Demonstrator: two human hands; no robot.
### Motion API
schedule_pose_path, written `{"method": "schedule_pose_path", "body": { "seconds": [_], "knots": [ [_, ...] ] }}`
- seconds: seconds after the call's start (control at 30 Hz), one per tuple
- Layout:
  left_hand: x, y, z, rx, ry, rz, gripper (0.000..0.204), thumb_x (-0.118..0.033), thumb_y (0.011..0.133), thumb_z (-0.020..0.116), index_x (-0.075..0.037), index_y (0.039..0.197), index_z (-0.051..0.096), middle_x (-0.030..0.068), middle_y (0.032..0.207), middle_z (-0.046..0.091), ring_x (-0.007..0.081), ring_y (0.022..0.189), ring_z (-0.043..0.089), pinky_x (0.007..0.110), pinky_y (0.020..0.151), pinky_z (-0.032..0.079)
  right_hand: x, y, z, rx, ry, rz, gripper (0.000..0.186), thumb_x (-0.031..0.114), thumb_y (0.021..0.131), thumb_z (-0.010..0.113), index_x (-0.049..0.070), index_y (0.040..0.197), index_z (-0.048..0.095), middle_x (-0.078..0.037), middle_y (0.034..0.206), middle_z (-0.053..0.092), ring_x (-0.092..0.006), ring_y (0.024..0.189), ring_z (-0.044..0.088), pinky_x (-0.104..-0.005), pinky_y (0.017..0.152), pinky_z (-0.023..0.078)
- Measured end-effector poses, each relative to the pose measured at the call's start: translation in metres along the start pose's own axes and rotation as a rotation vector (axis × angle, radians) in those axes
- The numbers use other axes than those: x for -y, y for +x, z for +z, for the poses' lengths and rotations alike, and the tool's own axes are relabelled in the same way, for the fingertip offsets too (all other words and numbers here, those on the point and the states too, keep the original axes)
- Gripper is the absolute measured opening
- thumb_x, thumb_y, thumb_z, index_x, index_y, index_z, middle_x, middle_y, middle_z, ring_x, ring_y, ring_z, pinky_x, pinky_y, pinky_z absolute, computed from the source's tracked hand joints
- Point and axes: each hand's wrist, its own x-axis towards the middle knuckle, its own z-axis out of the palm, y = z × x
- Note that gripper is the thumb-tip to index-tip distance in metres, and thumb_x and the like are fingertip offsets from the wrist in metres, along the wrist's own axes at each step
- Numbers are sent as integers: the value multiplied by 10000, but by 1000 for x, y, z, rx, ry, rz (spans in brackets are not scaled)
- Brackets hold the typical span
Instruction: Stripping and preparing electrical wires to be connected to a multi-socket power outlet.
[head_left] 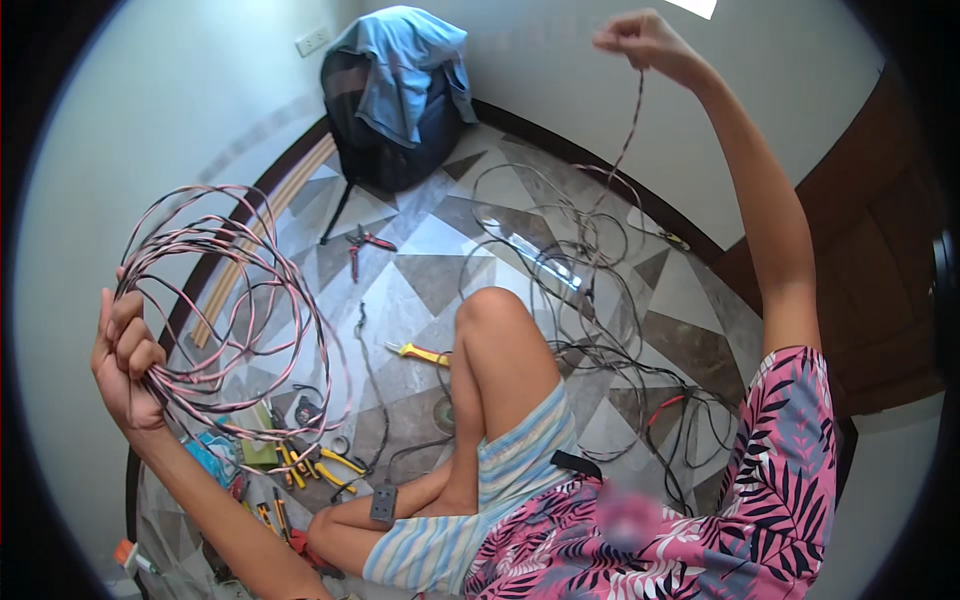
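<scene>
A large coil of twisted pink and black electrical wire (285,270) hangs in several loops from my left hand (130,355), whose fingers are wrapped round it at the left. High at the upper right, my right hand (645,42) is closed on a twisted strand of wire (632,125). That strand drops from the fist toward a loose tangle of wire (590,270) on the floor. Whether the strand and the coil are one length, I cannot tell.
A black backpack (350,130) with a blue cloth (410,70) over it stands in the corner. Red-handled pliers (358,243), a yellow-handled tool (425,354) and an extension socket (383,502) lie around my legs. Several yellow-handled pliers (335,470) are at the lower left, wooden strips (255,240) along the wall.
</scene>
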Motion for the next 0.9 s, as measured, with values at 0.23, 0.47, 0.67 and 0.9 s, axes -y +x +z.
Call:
{"method": "schedule_pose_path", "body": {
  "seconds": [0.23, 0.47, 0.67, 0.9],
  "knots": [
    [-99, -72, -18, -278, -308, 351, 226, -97, 1056, 392, -11, 848, 408, -16, 702, 256, 86, 542, 230, 266, 496, 225, -108, -50, 97, 519, -207, 206, 138, 162, 817, 717, 32, 784, 685, -26, 670, 642, -114, 625, 579, -297, 587, 478],
    [-95, -144, -10, -470, 336, 383, 191, -164, 995, 567, -83, 855, 466, -10, 738, 464, 57, 577, 390, 204, 528, 369, -2, -13, 109, -20, 417, -2, 304, 316, 918, 686, 14, 941, 711, 28, 657, 536, -51, 624, 487, -243, 565, 409],
    [-44, -165, 7, -588, 415, 326, 185, -235, 979, 622, -85, 934, 523, 8, 842, 514, 51, 659, 474, 217, 569, 431, 219, -5, 127, 328, -95, -482, 257, 256, 891, 728, 0, 912, 729, 7, 656, 582, -83, 601, 489, -259, 584, 406],
    [34, -133, 40, -555, 358, 140, 215, -248, 979, 606, -71, 1085, 543, 54, 857, 623, 180, 734, 681, 309, 669, 586, 362, -4, 228, 857, 355, -1088, 233, 205, 845, 768, -26, 853, 737, -69, 645, 654, -114, 540, 554, -285, 506, 433]
  ]
}}
